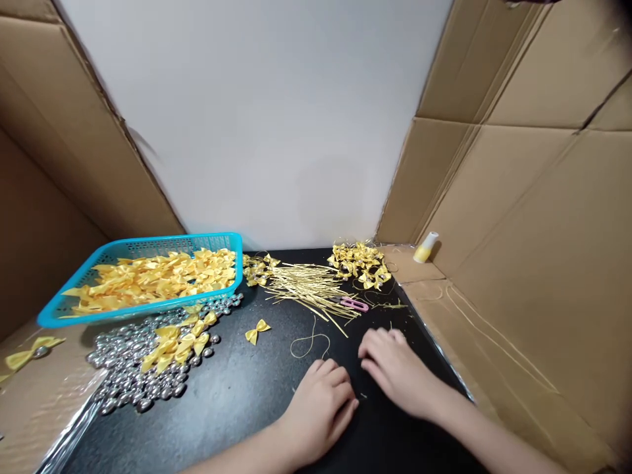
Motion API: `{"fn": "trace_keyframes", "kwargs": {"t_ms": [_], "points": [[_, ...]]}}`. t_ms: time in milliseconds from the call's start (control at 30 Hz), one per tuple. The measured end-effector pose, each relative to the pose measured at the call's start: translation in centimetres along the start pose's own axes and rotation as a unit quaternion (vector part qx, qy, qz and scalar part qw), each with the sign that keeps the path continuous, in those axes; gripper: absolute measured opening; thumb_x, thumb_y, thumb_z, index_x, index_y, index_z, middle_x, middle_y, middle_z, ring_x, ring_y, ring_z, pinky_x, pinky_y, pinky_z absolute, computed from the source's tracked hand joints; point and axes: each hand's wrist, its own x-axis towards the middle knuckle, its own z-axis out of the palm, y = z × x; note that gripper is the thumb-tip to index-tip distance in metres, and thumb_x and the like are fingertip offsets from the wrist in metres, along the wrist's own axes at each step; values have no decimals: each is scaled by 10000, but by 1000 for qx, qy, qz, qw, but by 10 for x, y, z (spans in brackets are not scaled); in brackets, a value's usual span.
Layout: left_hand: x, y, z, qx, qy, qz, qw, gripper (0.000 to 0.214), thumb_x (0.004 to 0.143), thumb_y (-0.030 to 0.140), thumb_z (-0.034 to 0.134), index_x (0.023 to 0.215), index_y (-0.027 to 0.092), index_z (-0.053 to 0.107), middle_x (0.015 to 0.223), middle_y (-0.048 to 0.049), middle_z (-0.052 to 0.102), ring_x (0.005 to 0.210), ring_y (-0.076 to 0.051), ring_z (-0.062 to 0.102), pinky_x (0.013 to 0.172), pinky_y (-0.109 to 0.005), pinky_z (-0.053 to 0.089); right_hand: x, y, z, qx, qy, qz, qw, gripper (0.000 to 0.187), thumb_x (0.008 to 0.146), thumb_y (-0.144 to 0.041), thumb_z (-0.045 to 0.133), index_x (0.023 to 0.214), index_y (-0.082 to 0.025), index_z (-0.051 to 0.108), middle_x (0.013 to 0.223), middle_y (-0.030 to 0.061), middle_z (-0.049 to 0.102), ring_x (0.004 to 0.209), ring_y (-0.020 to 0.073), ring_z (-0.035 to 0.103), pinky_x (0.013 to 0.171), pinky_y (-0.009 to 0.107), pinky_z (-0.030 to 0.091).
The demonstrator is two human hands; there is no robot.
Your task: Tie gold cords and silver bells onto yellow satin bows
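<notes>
My left hand [323,405] rests low over the black tabletop [222,408], its fingers curled and pressed together. A thin pale thread [310,337] makes a loop on the table and runs in under these fingers. To its right, my right hand [392,368] is bent with the fingertips down and closed; what they hold, if anything, is hidden. A single yellow ribbon bow [257,332] lies to the left of the thread. Beyond my hands are a pile of gold twist ties [311,286] and a pink thread snipper [354,303].
At left, a blue basket [143,306] holds many yellow bows, with silver beads [143,388] and loose bows [175,349] before it. Beaded bows [359,260] are heaped at the back. A thread cone [425,247] stands at right. Cardboard walls [538,197] enclose the sides.
</notes>
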Motion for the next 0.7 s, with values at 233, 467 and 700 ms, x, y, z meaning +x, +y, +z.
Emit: {"fn": "trace_keyframes", "kwargs": {"t_ms": [233, 467, 700], "points": [[-14, -3, -9, 11, 48, 35, 998, 269, 812, 347, 633, 1047, 216, 636, 1051, -82, 683, 922, -260, 561, 825, -411, 392, 72, 45, 16, -28, 64, 102, 992, 166, 906, -278, 550, 1025, -186, 619, 1031, 87, 638, 998, 251, 560, 825, 385, 364], [23, -52, -59, 71, 41, -276, 958, 210, 838, 371, 574, 762, 203, 674, 855, -83, 683, 876, -289, 588, 727, -400, 411, 80, 44, 27, -5, 48, 152, 987, 62, 868, -231, 600, 892, -174, 608, 950, 76, 654, 936, 264, 586, 773, 381, 366], [54, -65, -55, 33, 36, -296, 954, 145, 729, 104, 569, 612, 174, 618, 764, -93, 664, 812, -290, 614, 711, -389, 409, 81, 45, 21, 59, 41, 142, 987, 69, 830, -159, 574, 783, -199, 543, 770, 23, 633, 716, 186, 595, 681, 295, 381]]}}
